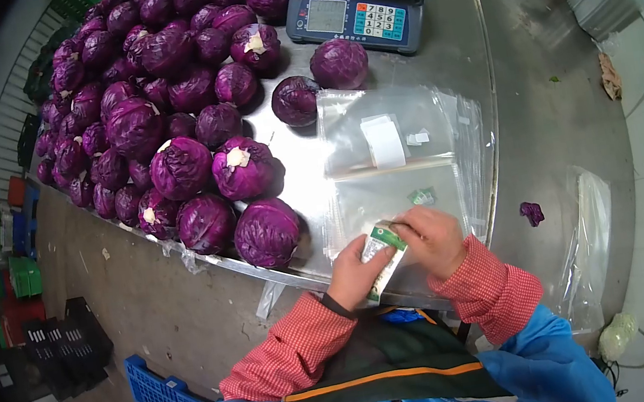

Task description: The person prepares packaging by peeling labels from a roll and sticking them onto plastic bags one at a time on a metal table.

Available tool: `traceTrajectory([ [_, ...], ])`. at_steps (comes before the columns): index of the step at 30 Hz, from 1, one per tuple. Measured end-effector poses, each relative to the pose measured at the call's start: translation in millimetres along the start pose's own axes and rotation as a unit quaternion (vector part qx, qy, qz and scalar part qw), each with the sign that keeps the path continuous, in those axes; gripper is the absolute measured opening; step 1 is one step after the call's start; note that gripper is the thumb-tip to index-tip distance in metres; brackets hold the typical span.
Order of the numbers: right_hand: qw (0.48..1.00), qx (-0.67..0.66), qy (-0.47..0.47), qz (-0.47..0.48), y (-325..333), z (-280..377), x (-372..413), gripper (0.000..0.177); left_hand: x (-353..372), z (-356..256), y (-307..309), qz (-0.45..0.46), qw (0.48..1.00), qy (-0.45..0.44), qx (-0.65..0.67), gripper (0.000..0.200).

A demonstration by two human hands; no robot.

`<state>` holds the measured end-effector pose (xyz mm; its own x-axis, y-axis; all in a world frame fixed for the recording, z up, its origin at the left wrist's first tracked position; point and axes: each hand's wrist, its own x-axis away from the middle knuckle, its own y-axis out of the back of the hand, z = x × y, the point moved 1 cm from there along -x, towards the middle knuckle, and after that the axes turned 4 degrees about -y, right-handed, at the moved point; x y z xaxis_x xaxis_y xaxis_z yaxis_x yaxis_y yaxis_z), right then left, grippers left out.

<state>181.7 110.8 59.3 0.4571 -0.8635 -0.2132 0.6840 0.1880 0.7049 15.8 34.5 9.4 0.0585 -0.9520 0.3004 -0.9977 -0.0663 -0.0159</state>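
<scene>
My left hand [356, 273] is closed on a green-and-white printed label strip [382, 250], its thumb lying across the front. My right hand [433, 239] pinches the strip's upper right corner, with the fingertips partly hidden. Both hands are over the near edge of the metal table. Just beyond them lie clear plastic bags [386, 125] in a flat stack. A small green label [422, 197] shows on the nearer bag, and white paper slips [383, 142] rest on the farther part.
Many red cabbages [184, 167] are heaped on the table's left side. Two loose cabbages, one of them here [339, 64], sit beside the bags, near a digital scale [359, 4]. Right of the table are a cabbage scrap [531, 213] and a plastic sheet [587, 245]. Black crates [65, 347] stand lower left.
</scene>
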Motion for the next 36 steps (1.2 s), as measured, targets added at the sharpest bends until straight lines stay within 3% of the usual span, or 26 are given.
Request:
traceTrajectory([
  [2,0.998,0.025,0.024,-0.047,2.3,-13.5,-6.0,0.013,15.1,4.5,3.0,0.054,0.997,0.059,-0.013,0.040],
  [5,0.959,-0.123,-0.226,-0.122,17.0,-42.6,-35.9,0.015,41.6,36.5,14.8,0.168,0.979,0.087,-0.079,0.038],
  [8,0.958,-0.166,-0.232,0.039,-3.4,-84.7,-46.3,0.026,59.4,27.9,21.9,0.214,0.952,0.095,-0.197,0.038],
  [11,0.984,0.122,-0.035,0.121,-38.1,-89.0,-38.4,0.043,46.3,-2.5,21.3,0.222,0.938,0.076,-0.254,0.039],
  [12,0.959,0.179,-0.072,0.206,-38.9,-79.0,-40.9,0.051,44.8,-0.6,21.6,0.217,0.940,0.059,-0.259,0.040],
  [15,0.930,0.242,-0.152,0.230,-13.4,-35.4,-53.4,0.049,40.7,5.4,24.8,0.199,0.943,0.023,-0.267,0.040],
  [18,0.961,0.194,-0.080,0.179,-5.5,-40.0,-23.2,0.043,39.9,2.5,27.8,0.187,0.943,-0.012,-0.275,0.036],
  [21,0.956,0.178,0.055,0.226,-22.0,-76.1,12.5,0.043,38.4,-1.4,26.5,0.181,0.927,-0.103,-0.312,0.028],
  [23,0.967,0.137,0.015,0.215,-32.0,-94.7,13.3,0.038,33.0,-1.2,24.5,0.178,0.894,-0.179,-0.370,0.021],
  [27,0.968,0.101,-0.044,0.224,-25.6,-88.3,0.7,0.027,23.1,-1.4,13.8,0.174,0.884,-0.294,-0.320,0.020],
  [30,0.959,0.181,0.021,0.215,-18.2,-66.5,-1.9,0.022,22.8,-1.3,10.3,0.174,0.880,-0.319,-0.306,0.022],
  [32,0.968,0.163,0.010,0.190,-27.8,-77.7,3.4,0.024,24.7,9.9,10.7,0.187,0.882,-0.301,-0.311,0.024],
  [36,0.970,0.112,-0.063,0.206,-30.7,-88.9,3.3,0.025,25.1,-0.9,6.9,0.151,0.864,-0.365,-0.312,0.025],
])
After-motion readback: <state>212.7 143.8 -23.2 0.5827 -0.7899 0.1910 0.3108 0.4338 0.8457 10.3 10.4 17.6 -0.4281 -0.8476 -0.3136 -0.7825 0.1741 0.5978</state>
